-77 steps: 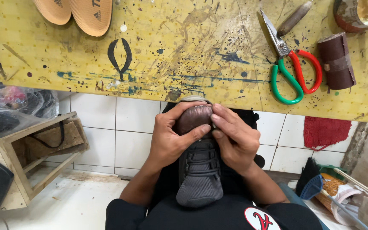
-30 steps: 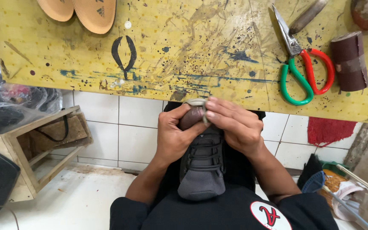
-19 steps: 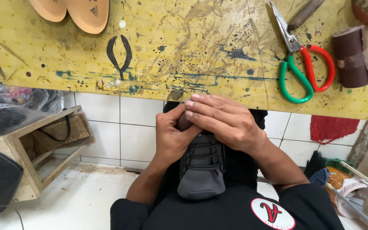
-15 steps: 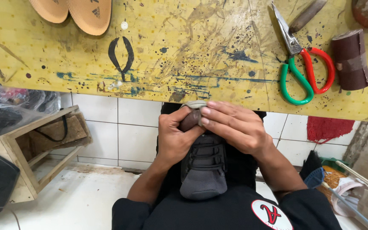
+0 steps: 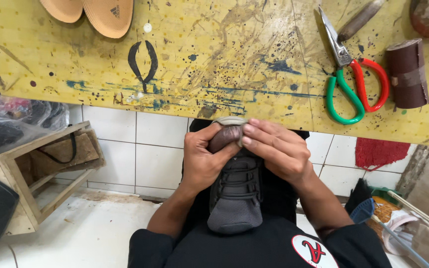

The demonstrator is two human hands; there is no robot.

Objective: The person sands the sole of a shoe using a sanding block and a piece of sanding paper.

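Shoe [image 5: 235, 193] first: I see a dark grey laced one held upright against my lap, toe pointing up toward the table [image 5: 214, 64] edge at 12 o'clock, heel end down at 6 o'clock near my black shirt. My left hand [image 5: 202, 161] wraps around the toe from the 9 o'clock side, thumb pressed onto the brownish toe cap, fingers curled behind it. My right hand [image 5: 276, 151] comes in from 3 o'clock, its fingertips [image 5: 248, 130] laid over the top of the toe and pinching the pale rim of the sole there. Both hands are closed on the shoe, touching each other at the toe.

On the yellow, paint-spattered table above, scissors [image 5: 353, 74] with one green and one red handle lie at 2 o'clock, blades pointing away from me. Just to their right sits a dark brown roll [image 5: 407, 74], and a wooden-handled tool [image 5: 359, 20] lies above the scissors. Two tan insoles [image 5: 107, 17] rest at 11 o'clock, and a black loop-shaped mark sits below them.

At 9 o'clock, on the tiled floor, stands a wooden crate [image 5: 35, 168]. A red cloth [image 5: 381, 154] hangs at 3 o'clock under the table.
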